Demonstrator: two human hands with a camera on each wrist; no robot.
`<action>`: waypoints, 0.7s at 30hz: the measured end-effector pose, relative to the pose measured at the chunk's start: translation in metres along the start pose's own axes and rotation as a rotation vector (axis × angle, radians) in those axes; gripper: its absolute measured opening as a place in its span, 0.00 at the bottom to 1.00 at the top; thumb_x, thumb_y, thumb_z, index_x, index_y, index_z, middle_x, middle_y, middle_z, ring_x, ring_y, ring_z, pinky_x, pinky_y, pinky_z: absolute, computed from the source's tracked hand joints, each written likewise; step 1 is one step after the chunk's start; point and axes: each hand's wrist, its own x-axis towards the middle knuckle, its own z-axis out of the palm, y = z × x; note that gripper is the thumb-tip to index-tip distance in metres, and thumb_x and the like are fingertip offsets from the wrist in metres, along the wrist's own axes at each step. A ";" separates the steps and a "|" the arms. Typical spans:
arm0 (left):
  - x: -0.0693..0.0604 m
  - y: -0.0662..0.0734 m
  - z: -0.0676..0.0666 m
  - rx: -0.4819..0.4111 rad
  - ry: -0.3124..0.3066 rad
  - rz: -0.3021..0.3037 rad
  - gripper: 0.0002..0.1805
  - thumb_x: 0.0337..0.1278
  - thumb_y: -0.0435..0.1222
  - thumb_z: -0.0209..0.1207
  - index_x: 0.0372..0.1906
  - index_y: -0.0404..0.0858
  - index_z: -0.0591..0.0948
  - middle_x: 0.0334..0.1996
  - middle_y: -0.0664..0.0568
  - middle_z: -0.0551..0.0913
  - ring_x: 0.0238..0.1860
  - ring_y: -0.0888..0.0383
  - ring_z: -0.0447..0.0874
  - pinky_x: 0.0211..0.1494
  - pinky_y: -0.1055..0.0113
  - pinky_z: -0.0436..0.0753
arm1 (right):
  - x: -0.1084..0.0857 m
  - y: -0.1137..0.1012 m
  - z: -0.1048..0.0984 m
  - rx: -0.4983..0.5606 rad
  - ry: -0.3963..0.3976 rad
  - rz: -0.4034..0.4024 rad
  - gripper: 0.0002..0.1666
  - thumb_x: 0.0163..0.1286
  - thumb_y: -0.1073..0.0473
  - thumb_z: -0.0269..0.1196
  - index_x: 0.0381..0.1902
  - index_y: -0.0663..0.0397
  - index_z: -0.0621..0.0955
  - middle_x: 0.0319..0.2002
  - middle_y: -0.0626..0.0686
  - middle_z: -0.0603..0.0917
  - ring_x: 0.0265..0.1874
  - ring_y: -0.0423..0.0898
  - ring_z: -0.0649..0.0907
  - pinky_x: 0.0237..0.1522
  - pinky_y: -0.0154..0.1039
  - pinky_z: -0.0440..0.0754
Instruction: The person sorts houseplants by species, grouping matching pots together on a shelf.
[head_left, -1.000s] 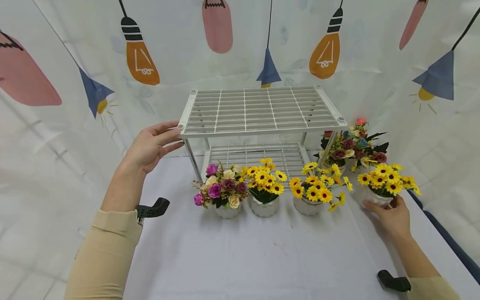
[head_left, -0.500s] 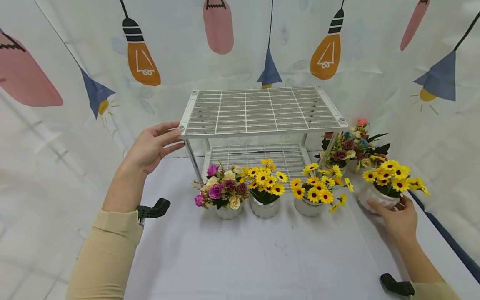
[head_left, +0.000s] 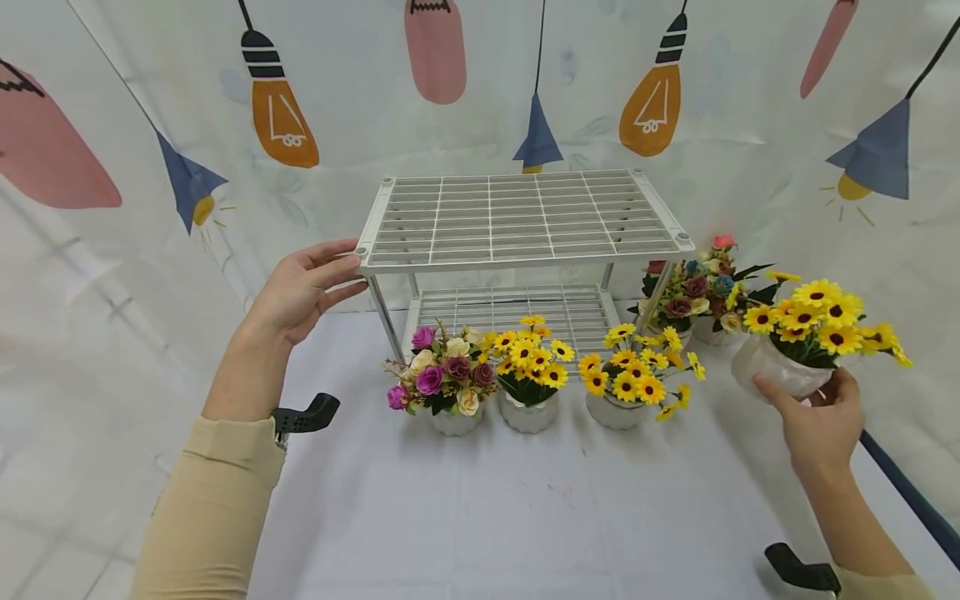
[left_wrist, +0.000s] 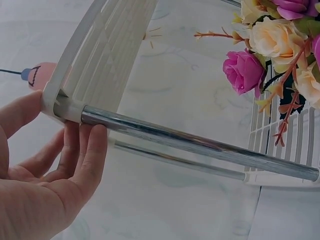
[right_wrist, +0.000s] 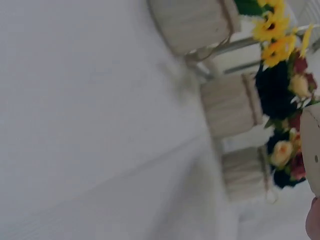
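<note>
A white two-tier wire rack stands at the back of the table. My left hand holds its top shelf's front left corner; in the left wrist view the fingers of the hand lie around that corner, beside the metal post. My right hand grips a white pot of yellow flowers, raised above the table at the right and tilted. Only a fingertip and part of that pot show in the right wrist view.
Before the rack stand a pot of purple and cream roses and two pots of yellow flowers. Mixed rose bouquets stand behind the rack's right side. A printed curtain hangs behind.
My right hand has lifted the pot of yellow flowers off the table and moved it up and to the right. My left hand has stayed on the rack's corner.
</note>
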 end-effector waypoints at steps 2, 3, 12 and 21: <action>0.000 0.000 0.000 -0.003 0.001 -0.002 0.35 0.72 0.42 0.63 0.75 0.31 0.66 0.65 0.44 0.74 0.57 0.54 0.82 0.59 0.65 0.83 | -0.002 -0.011 0.003 0.085 0.008 -0.061 0.49 0.59 0.63 0.79 0.75 0.47 0.68 0.59 0.42 0.71 0.57 0.38 0.73 0.47 0.16 0.76; 0.000 0.000 0.000 -0.001 0.001 -0.002 0.35 0.72 0.42 0.63 0.75 0.31 0.66 0.65 0.44 0.74 0.57 0.54 0.82 0.59 0.65 0.83 | -0.003 -0.017 0.005 0.126 0.010 -0.091 0.48 0.58 0.66 0.79 0.73 0.48 0.69 0.58 0.43 0.72 0.55 0.39 0.73 0.46 0.17 0.76; -0.001 0.001 0.000 0.001 0.004 0.002 0.35 0.72 0.42 0.63 0.75 0.31 0.66 0.66 0.43 0.74 0.57 0.55 0.82 0.59 0.65 0.83 | -0.018 -0.065 0.024 0.388 -0.057 -0.335 0.45 0.54 0.79 0.75 0.69 0.57 0.72 0.60 0.52 0.72 0.57 0.45 0.74 0.50 0.23 0.79; 0.000 0.003 0.000 -0.021 -0.002 0.006 0.35 0.72 0.41 0.63 0.75 0.30 0.66 0.66 0.42 0.73 0.55 0.56 0.83 0.58 0.66 0.83 | -0.020 -0.113 0.046 0.646 -0.179 -0.523 0.44 0.51 0.86 0.71 0.67 0.64 0.74 0.64 0.63 0.72 0.65 0.55 0.73 0.64 0.35 0.76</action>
